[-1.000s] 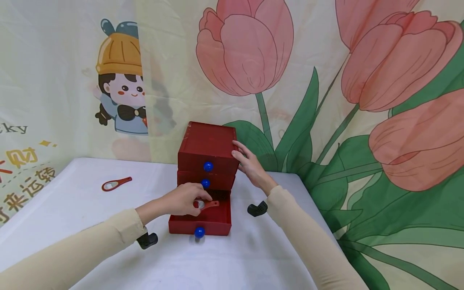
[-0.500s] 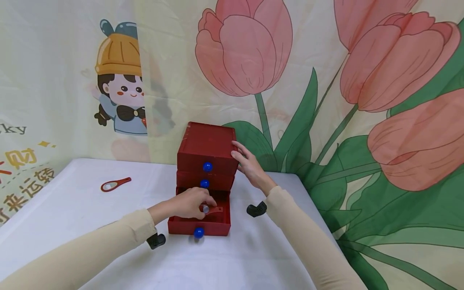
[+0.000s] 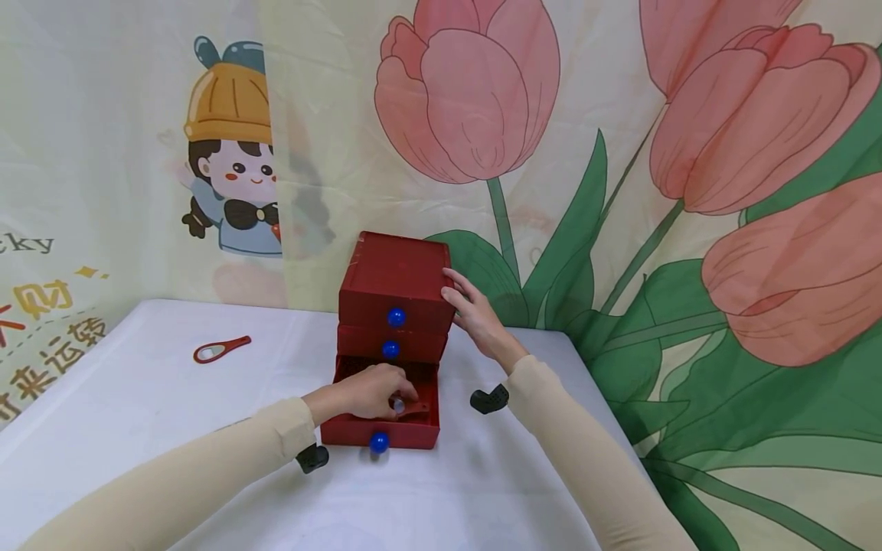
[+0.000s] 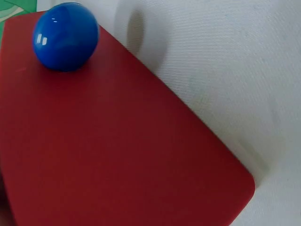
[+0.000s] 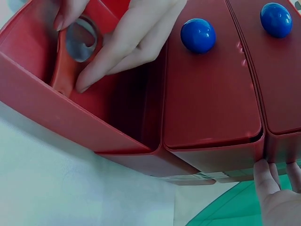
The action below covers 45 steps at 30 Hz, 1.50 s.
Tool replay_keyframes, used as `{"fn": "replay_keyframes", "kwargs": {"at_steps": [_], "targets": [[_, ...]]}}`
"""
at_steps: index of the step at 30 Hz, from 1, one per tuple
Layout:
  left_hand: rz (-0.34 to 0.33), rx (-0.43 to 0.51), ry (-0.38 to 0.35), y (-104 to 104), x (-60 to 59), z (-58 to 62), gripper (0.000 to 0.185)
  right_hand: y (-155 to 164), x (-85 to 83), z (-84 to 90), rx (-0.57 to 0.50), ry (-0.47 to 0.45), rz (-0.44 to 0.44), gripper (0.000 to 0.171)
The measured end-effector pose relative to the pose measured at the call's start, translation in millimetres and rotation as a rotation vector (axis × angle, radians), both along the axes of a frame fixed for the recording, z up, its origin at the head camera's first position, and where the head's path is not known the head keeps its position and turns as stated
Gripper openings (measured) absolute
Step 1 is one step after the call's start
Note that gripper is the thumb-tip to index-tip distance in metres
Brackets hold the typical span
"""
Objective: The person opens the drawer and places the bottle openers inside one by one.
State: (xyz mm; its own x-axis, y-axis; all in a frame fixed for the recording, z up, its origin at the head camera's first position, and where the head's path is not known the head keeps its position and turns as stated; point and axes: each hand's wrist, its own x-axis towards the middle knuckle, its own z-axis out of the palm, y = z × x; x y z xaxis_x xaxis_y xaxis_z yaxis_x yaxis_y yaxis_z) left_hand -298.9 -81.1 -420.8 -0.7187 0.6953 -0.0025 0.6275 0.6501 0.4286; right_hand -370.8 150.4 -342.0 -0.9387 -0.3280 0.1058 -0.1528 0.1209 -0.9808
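My left hand (image 3: 375,390) reaches into the pulled-out bottom drawer (image 3: 413,436) of a red three-drawer box (image 3: 400,268). Thumb and fingers hold a small red-rimmed magnifying glass (image 5: 81,41) by its lens end, low inside the drawer, its handle pointing right in the head view. Higher up, my right hand (image 3: 480,317) rests its fingertips on the box's right side, fingers fairly straight. The left wrist view shows mainly the drawer's red front (image 4: 117,132) and its blue knob (image 4: 66,36), with the hand out of sight.
A second red magnifying glass (image 3: 222,350) lies on the white tablecloth (image 3: 207,398) left of the box. Blue knobs (image 3: 396,317) stick out from the two closed upper drawers. Behind stands a printed tulip curtain (image 3: 468,99).
My left hand has moved right and slightly toward the drawer front with the magnifying glass, sinking lower into the drawer. The right hand stays on the box's side.
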Motion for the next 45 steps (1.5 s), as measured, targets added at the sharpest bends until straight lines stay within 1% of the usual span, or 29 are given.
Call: {"fn": "replay_keyframes", "kwargs": {"at_steps": [6, 15, 20, 24, 28, 32, 36, 42, 45], "targets": [[0.019, -0.023, -0.024, 2, -1.0, -5.3, 0.036, 0, 0.4, 0.1, -0.004, 0.01, 0.012, 0.056], [0.007, -0.018, -0.04, 1, -3.2, -9.7, 0.036, 1, 0.2, -0.6, -0.021, 0.013, 0.023, 0.056], [-0.006, 0.008, -0.036, -4, -3.4, -8.4, 0.035, 0, 0.4, -0.7, -0.024, 0.012, 0.022, 0.056], [-0.014, 0.028, -0.013, -10, -2.6, -3.6, 0.034, 1, 1.2, -0.3, -0.021, 0.012, 0.024, 0.056], [0.003, 0.037, 0.02, -20, -0.7, 2.9, 0.036, 1, 1.3, -0.1, -0.024, 0.009, 0.028, 0.056], [0.013, 0.07, 0.052, -35, 1.8, 10.9, 0.037, 0, 0.9, -0.1, -0.031, 0.01, 0.032, 0.056], [0.017, 0.104, 0.063, -53, 5.8, 20.0, 0.04, -1, 1.2, -0.3, -0.033, 0.006, 0.035, 0.056], [0.078, 0.123, 0.067, -79, 10.0, 35.1, 0.042, -1, 1.4, -0.2, -0.034, 0.006, 0.03, 0.056], [0.112, 0.142, 0.054, -91, 10.2, 41.8, 0.044, 0, 0.9, -0.4, -0.039, 0.006, 0.029, 0.056]]}}
